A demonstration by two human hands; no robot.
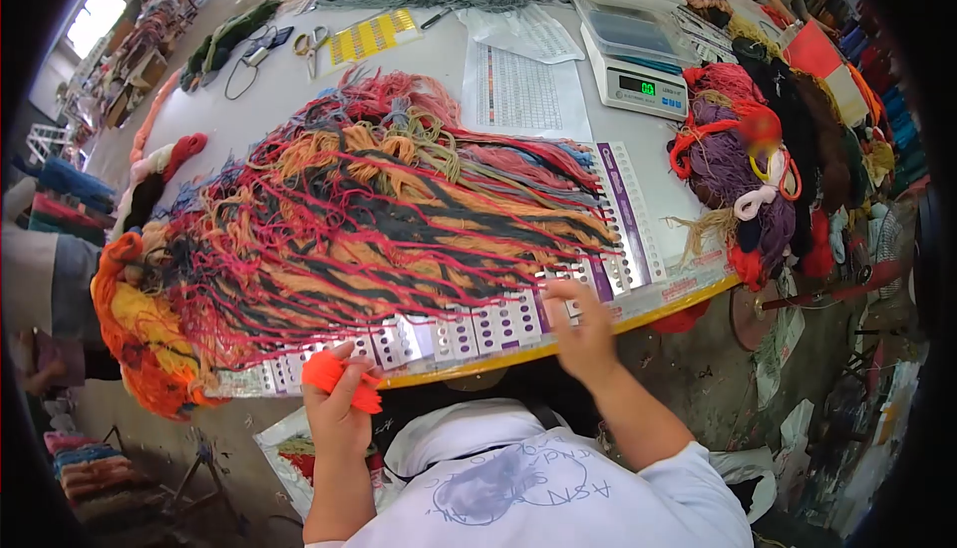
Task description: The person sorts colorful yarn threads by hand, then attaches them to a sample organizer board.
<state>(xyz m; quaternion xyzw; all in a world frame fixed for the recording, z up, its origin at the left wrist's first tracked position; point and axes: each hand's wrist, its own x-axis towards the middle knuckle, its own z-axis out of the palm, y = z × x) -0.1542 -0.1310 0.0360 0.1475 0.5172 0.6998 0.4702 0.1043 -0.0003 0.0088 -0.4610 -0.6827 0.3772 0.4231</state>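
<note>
My left hand [341, 410] is closed around a folded bundle of bright red-orange yarn [342, 380] at the table's front edge. My right hand [583, 337] is raised by the same edge, its index finger and thumb apart, with nothing visible between them. Its fingertips are close to the punched thread cards [488, 331], white with purple strips and rows of holes. Many yarn strands in pink, orange, black and blue hang from these cards and spread over the table as one large heap [379, 209].
Across the table lie printed sheets [528, 84], a yellow label sheet [373, 37], scissors [311, 44] and a digital scale [638, 79] reading near zero. Yarn skeins [738, 149] crowd the right side; orange yarn [150, 329] hangs over the left corner. Other people are in the background.
</note>
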